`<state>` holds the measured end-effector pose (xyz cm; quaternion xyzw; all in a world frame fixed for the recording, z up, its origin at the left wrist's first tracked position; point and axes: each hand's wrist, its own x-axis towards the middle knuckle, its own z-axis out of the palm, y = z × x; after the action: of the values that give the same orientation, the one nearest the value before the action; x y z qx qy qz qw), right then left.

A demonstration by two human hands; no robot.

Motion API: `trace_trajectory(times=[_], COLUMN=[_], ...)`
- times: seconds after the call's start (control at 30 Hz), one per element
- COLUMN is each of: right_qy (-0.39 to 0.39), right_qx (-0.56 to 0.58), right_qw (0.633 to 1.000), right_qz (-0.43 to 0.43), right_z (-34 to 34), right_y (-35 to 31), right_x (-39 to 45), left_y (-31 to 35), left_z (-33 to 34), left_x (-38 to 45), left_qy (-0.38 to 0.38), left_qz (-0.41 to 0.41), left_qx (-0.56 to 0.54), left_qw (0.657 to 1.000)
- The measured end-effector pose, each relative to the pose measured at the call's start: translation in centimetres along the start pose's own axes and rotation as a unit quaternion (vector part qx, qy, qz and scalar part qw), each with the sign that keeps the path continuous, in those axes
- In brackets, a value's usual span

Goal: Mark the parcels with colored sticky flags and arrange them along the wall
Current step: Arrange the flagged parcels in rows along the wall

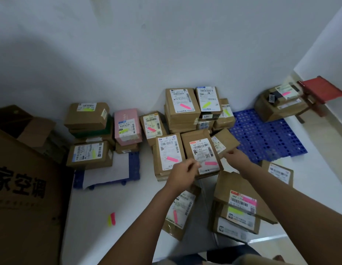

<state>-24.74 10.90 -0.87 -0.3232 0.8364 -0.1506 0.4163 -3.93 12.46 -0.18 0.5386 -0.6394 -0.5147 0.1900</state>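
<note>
The parcel [202,155] lay between both hands, long axis toward the wall [128,54]; the left hand [182,175] curled on its near edge, the right hand [234,154] pinched its far corner (slightly blurred).

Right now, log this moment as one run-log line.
left hand: on pink-flagged parcel | right hand: pinching small parcel | spare flags: on floor
</note>
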Motion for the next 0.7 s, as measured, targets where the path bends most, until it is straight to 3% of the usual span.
trace_trajectory(times=[0.1, 0.17, 0.37, 0.53, 0.7], right_qy=[0.016, 0.025, 0.018, 0.044, 0.123], right_qx=[-0.06, -0.081, -0.11, -0.046, 0.044], right_qw=[0.998, 0.996, 0.993, 0.998, 0.991], right_qz=[-0.007, 0.011, 0.026, 0.022, 0.001], right_z=[-1.2, -2.3, -5.0, -5.0, -5.5], right_y=[2.0, 3.5, 6.5, 7.7, 6.5], right_x=[-0.5, -0.9, -2.5, -2.8, -3.0], left_y=[0.4, 0.6, 1.4, 1.7, 1.8], left_z=[1.9, 3.1, 5.1, 5.2, 3.2], left_x=[0.0, -0.2, -0.6, -0.1, 1.3], left_qy=[-0.111, -0.143, -0.207, -0.19, -0.094], left_qz=[-0.032, -0.044, -0.133, -0.165, -0.19], left_qx=[0.053, 0.098, -0.001, -0.1, -0.224], left_qw=[0.992, 0.984, 0.969, 0.963, 0.951])
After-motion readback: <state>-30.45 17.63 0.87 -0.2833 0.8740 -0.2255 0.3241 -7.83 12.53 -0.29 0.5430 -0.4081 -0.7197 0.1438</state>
